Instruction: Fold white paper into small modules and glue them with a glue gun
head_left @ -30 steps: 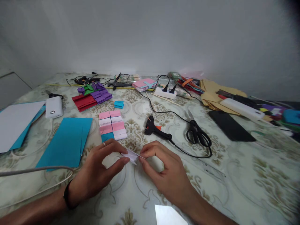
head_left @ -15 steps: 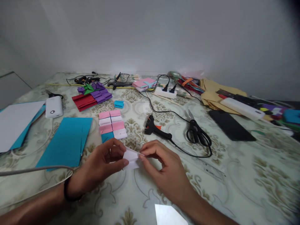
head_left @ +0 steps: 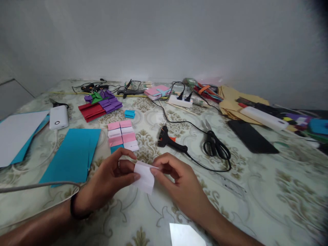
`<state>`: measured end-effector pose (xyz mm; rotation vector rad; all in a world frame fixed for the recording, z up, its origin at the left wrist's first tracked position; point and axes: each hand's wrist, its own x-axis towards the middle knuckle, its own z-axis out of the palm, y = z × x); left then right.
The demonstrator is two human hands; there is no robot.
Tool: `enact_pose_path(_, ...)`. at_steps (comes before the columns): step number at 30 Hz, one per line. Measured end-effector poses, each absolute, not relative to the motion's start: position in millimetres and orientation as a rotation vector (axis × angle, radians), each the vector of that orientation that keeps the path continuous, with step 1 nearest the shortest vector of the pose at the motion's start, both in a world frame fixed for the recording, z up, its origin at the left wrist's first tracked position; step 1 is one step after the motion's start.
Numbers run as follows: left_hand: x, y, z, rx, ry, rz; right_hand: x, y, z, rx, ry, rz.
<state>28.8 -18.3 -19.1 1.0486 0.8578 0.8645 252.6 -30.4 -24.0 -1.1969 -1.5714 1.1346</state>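
A small piece of white paper (head_left: pixel 145 178), creased near its top edge, is held up between both hands above the tablecloth. My left hand (head_left: pixel 112 177) pinches its left side between thumb and fingers. At its upper right corner, the thumb and fingers of my right hand (head_left: pixel 179 181) grip it. Just beyond my left hand lie folded pink and white paper pieces (head_left: pixel 123 135) in two columns, with a blue one at the near end. Another white paper (head_left: pixel 186 235) lies at the bottom edge of the view, close to my right forearm.
Blue sheets (head_left: pixel 74 153), a power bank (head_left: pixel 58 117) and white sheets (head_left: pixel 20 133) lie to the left. Beyond my right hand are a black glue gun (head_left: pixel 171 140), scissors (head_left: pixel 211 143) and a phone (head_left: pixel 252 136). A power strip (head_left: pixel 180 101) and red folded paper (head_left: pixel 91 111) lie farther back.
The white paper has turned so that more of its face shows, its lower part now hanging further down. My fingers have shifted slightly along its edge; both hands stay nearly in place.
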Motion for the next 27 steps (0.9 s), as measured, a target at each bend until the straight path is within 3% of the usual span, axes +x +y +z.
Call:
enact_pose_path(7, 30.2, -18.2, -21.8, 1.044, 0.777, 0.941, 251.8, -29.3, -23.8, -1.196, -1.599, 1.134)
enact_pose_path(20, 27.3, -14.7, -22.3, 1.2, 0.816, 0.962, 252.2, -32.5, -27.5, -0.978, -1.808, 0.76)
enact_pose_path(27, 26.1, -15.3, -21.0, 1.394, 0.98, 0.839, 255.1, -30.3, -25.0, -0.837, -1.877, 0.77)
